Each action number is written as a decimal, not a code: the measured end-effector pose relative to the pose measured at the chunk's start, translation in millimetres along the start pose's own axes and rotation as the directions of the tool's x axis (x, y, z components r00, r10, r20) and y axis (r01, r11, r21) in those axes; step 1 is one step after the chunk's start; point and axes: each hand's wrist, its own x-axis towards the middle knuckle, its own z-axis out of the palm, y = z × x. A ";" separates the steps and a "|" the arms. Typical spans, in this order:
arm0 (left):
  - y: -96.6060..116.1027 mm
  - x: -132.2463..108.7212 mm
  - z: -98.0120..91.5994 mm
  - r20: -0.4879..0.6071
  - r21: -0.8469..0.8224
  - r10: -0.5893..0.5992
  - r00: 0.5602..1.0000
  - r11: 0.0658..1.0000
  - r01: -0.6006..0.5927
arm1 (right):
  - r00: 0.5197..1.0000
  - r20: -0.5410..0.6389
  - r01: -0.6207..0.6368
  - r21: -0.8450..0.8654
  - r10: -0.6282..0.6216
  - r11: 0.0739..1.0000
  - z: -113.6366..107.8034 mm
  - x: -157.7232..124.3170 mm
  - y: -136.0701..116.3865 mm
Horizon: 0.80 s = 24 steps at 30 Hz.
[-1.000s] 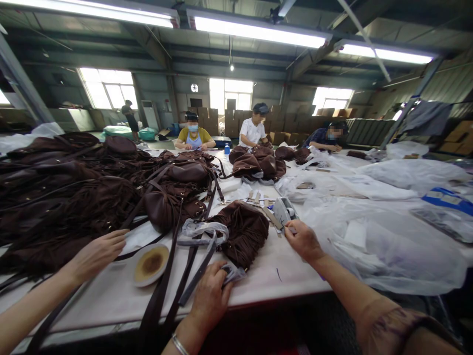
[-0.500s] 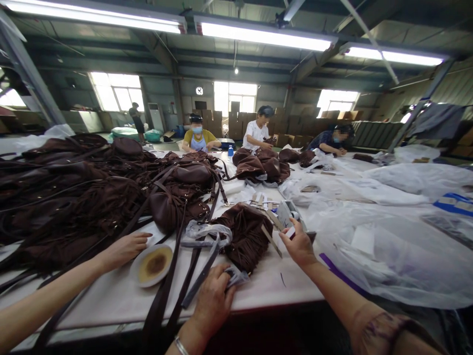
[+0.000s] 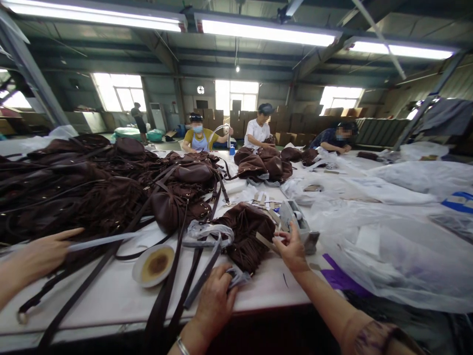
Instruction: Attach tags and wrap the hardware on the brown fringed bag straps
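A dark brown fringed bag (image 3: 249, 231) lies in front of me, its strap wrapped in clear plastic (image 3: 209, 234) and looped beside it. My left hand (image 3: 216, 296), with a bracelet at the wrist, is closed on the wrapped strap at the bag's near side. To the right of the bag, my right hand (image 3: 291, 251) has its thumb and fingers drawn together at a small whitish bit, too small to name. A beige strip (image 3: 264, 241) reaches those fingertips. Just behind that hand stands a grey tape dispenser (image 3: 295, 217).
At the left edge, another person's hand (image 3: 40, 259) holds a pale strip (image 3: 101, 241). Near it sits a bowl (image 3: 137, 271) with yellowish-brown contents. Brown bags (image 3: 74, 182) are heaped left, plastic bags (image 3: 388, 256) spread right. Several people work beyond the table.
My right hand has moved slightly left and down from the dispenser toward the bag. My left hand stays put. The neighbour's hand has moved left, drawing out a pale strip.
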 end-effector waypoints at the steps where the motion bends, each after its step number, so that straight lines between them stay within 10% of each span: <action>1: 0.3 -0.2 -0.3 0.000 0.000 -0.004 1.000 1.000 0.004 | 0.999 0.042 0.015 -0.006 -0.015 1.000 2.0 -2.9 4.3; 6: 2.6 -0.9 -2.5 0.002 -0.011 -0.015 1.000 1.000 0.015 | 0.951 0.230 0.258 -0.219 -0.207 0.941 -1.4 -11.0 27.1; 13: 2.6 2.5 -1.9 -0.010 -0.009 -0.009 1.000 1.000 0.009 | 0.958 0.210 0.252 -0.290 -0.195 0.923 -22.0 -2.5 32.2; 19: 3.1 1.6 -2.0 -0.006 0.009 0.003 1.000 1.000 -0.003 | 0.843 0.516 0.407 -0.431 -0.150 0.806 -28.1 -10.4 19.0; 24: 3.0 1.2 -1.8 -0.018 0.024 0.019 1.000 1.000 -0.019 | 0.920 0.387 0.289 -0.569 -0.060 0.770 -34.7 -1.0 9.9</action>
